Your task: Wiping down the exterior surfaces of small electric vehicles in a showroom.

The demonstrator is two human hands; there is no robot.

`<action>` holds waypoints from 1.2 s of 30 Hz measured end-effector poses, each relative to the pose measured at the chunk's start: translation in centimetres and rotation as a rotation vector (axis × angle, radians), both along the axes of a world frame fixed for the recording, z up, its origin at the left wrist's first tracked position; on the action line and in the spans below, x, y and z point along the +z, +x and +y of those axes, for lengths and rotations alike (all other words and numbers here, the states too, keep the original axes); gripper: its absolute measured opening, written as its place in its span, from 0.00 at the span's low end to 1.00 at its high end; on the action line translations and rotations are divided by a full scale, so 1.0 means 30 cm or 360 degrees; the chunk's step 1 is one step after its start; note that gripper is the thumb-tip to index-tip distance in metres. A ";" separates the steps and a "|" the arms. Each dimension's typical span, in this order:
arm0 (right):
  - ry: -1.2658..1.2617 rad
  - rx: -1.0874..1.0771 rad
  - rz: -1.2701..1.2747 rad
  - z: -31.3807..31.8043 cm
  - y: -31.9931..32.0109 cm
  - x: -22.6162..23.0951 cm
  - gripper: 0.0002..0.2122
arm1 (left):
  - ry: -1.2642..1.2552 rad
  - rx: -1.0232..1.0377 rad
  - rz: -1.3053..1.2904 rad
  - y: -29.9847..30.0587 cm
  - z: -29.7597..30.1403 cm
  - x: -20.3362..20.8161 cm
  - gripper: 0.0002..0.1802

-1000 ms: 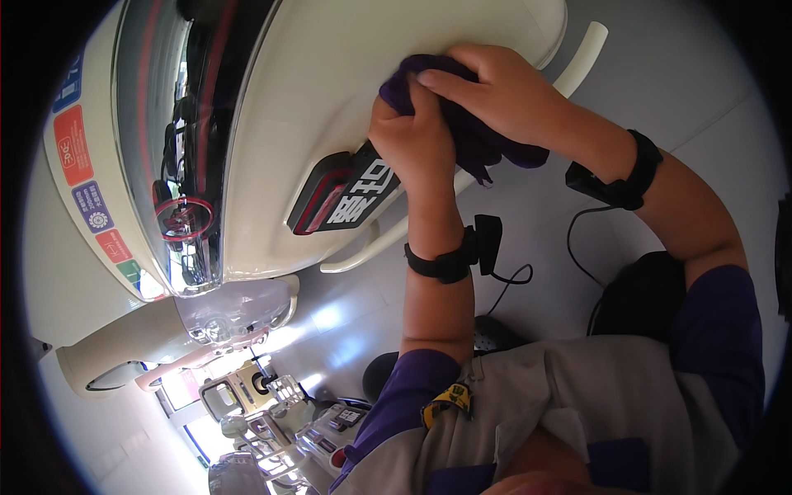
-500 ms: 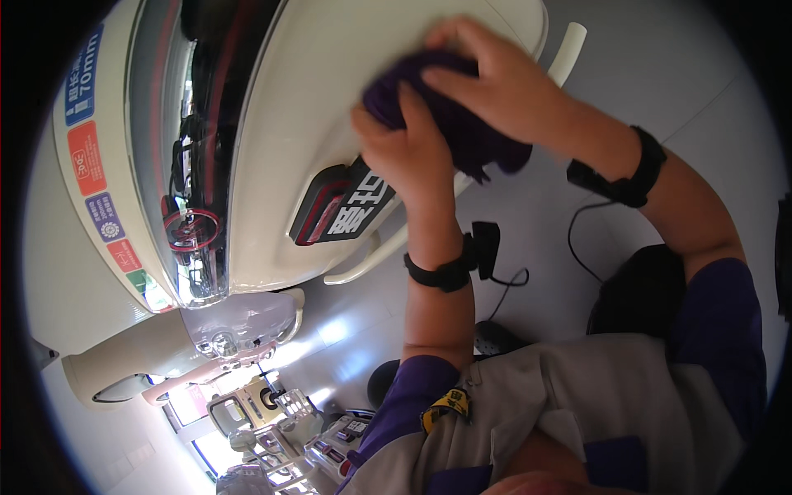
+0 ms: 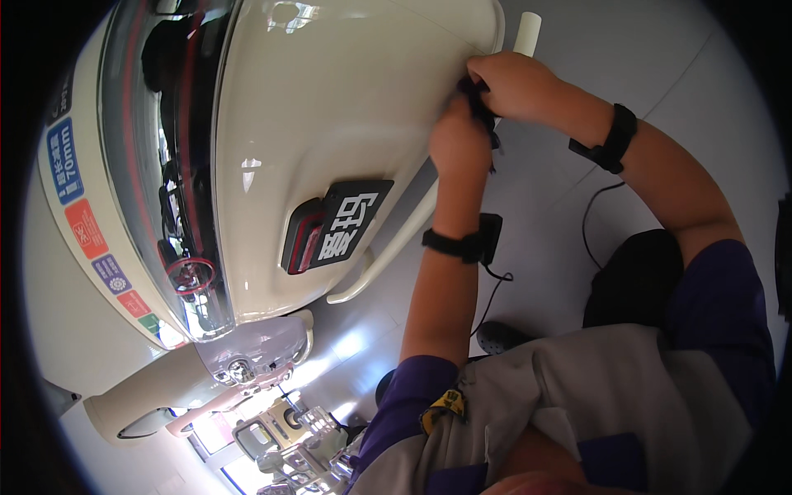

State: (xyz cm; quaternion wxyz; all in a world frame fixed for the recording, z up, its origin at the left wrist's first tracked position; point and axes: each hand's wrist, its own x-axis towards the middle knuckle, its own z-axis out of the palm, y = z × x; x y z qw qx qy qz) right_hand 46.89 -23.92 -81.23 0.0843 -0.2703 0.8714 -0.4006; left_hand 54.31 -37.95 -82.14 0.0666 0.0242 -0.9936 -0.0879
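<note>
A dark purple cloth [image 3: 476, 97] is bunched between my two hands at the lower edge of a cream-coloured vehicle's body panel [image 3: 330, 99]. My left hand [image 3: 460, 144], slightly blurred, is closed on the cloth; its fingertips are hidden. Close beside it, to the right, my right hand [image 3: 516, 87] grips the cloth with curled fingers. A loose end of the cloth hangs below the hands. Left of them on the panel sit a dark plate with white characters [image 3: 355, 219] and a red lamp [image 3: 305, 239].
A cream tubular bumper bar [image 3: 392, 243] runs along the panel's lower edge, its end [image 3: 528, 33] sticking out past my right hand. The glossy windscreen [image 3: 177, 165] and coloured stickers [image 3: 87, 231] are at left. Other vehicles [image 3: 256, 351] stand at lower left. Black bands with cables circle both wrists.
Both hands have moved from the panel's surface right, to its lower edge. The cloth, spread wider before, is now bunched small between them. The view has shifted slightly.
</note>
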 end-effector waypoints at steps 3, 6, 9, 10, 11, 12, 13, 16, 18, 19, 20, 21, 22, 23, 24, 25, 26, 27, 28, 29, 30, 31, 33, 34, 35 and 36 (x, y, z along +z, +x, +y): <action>0.0114 0.0182 -0.0273 0.017 -0.018 0.036 0.16 | 0.0524 0.0272 -0.0113 0.055 -0.024 0.092 0.09; 0.0188 0.0421 -0.0652 0.055 -0.066 0.028 0.20 | 0.2504 0.0858 -0.0484 0.064 -0.085 0.085 0.21; -0.0427 0.0050 -0.1096 0.048 -0.104 0.003 0.19 | 0.3168 0.0910 -0.0439 0.020 -0.064 0.045 0.23; -0.0511 -0.0137 -0.1119 0.034 -0.110 -0.016 0.18 | 0.3215 0.0866 -0.0410 -0.008 -0.046 0.022 0.25; -0.0512 -0.0137 -0.1119 0.013 -0.112 -0.048 0.18 | 0.3214 0.0865 -0.0410 -0.034 -0.038 0.008 0.25; -0.0507 -0.0213 -0.0979 0.001 -0.112 -0.097 0.16 | 0.3197 0.0925 -0.0424 -0.064 -0.020 -0.011 0.25; -0.0502 -0.0282 -0.0839 -0.004 -0.106 -0.119 0.15 | 0.3177 0.0985 -0.0433 -0.077 -0.005 -0.019 0.25; -0.0319 -0.0230 -0.0425 0.001 -0.076 -0.035 0.16 | 0.3127 0.0807 -0.0411 -0.072 -0.002 -0.005 0.23; -0.0323 -0.0150 -0.0054 -0.012 -0.063 0.000 0.16 | 0.3031 0.0615 -0.0317 -0.032 0.020 0.044 0.22; -0.0322 -0.0154 -0.0062 -0.016 -0.059 -0.002 0.16 | 0.2934 0.0429 -0.0226 -0.015 0.033 0.061 0.21; -0.0156 -0.0173 0.0049 -0.022 -0.055 -0.002 0.14 | 0.2933 0.0435 -0.0234 -0.023 0.022 0.026 0.21; 0.0001 -0.0175 0.0186 -0.036 -0.056 0.024 0.13 | 0.3057 0.0607 -0.0275 -0.046 -0.006 -0.016 0.21; 0.0008 -0.0182 0.0194 -0.026 -0.057 0.010 0.13 | 0.3185 0.0778 -0.0352 -0.069 0.003 -0.035 0.21; 0.0162 -0.0166 0.0207 -0.019 -0.056 -0.018 0.13 | 0.3191 0.0767 -0.0356 -0.076 0.004 -0.049 0.21; 0.0310 -0.0143 0.0207 -0.019 -0.046 -0.023 0.13 | 0.3109 0.0756 -0.0354 -0.070 0.004 -0.043 0.22; 0.0310 -0.0144 0.0201 -0.017 -0.048 -0.025 0.13 | 0.3026 0.0745 -0.0350 -0.063 0.006 -0.038 0.22; 0.0339 -0.0144 0.0232 -0.013 -0.056 -0.026 0.13 | 0.3024 0.0751 -0.0354 -0.057 0.012 -0.035 0.22; 0.0369 -0.0149 0.0266 -0.011 -0.062 -0.016 0.12 | 0.3109 0.0798 -0.0339 -0.057 0.022 -0.023 0.22; 0.0369 -0.0153 0.0264 -0.015 -0.056 -0.007 0.12 | 0.3193 0.0847 -0.0322 -0.057 0.031 -0.011 0.23; 0.0321 -0.0149 0.0292 -0.019 -0.045 0.001 0.12 | 0.3193 0.0846 -0.0327 -0.051 0.039 0.002 0.23; 0.0267 -0.0131 0.0323 -0.027 -0.036 0.009 0.12 | 0.3145 0.0856 -0.0318 -0.037 0.050 0.032 0.23; 0.0273 -0.0133 0.0321 -0.018 -0.044 -0.018 0.12 | 0.3103 0.0862 -0.0325 -0.025 0.063 0.047 0.24; 0.0235 -0.0269 0.0328 -0.004 -0.072 -0.071 0.10 | 0.3163 0.0822 -0.0314 -0.046 0.053 0.026 0.25; 0.0198 -0.0311 0.0341 -0.001 -0.069 -0.075 0.09 | 0.3164 0.0864 -0.0346 -0.055 0.048 0.023 0.25; 0.0197 -0.0303 0.0348 0.001 -0.067 -0.080 0.09 | 0.3164 0.0907 -0.0380 -0.058 0.045 0.019 0.25; 0.0202 -0.0253 0.0437 -0.003 -0.059 -0.063 0.09 | 0.3159 0.0911 -0.0376 -0.052 0.044 0.023 0.25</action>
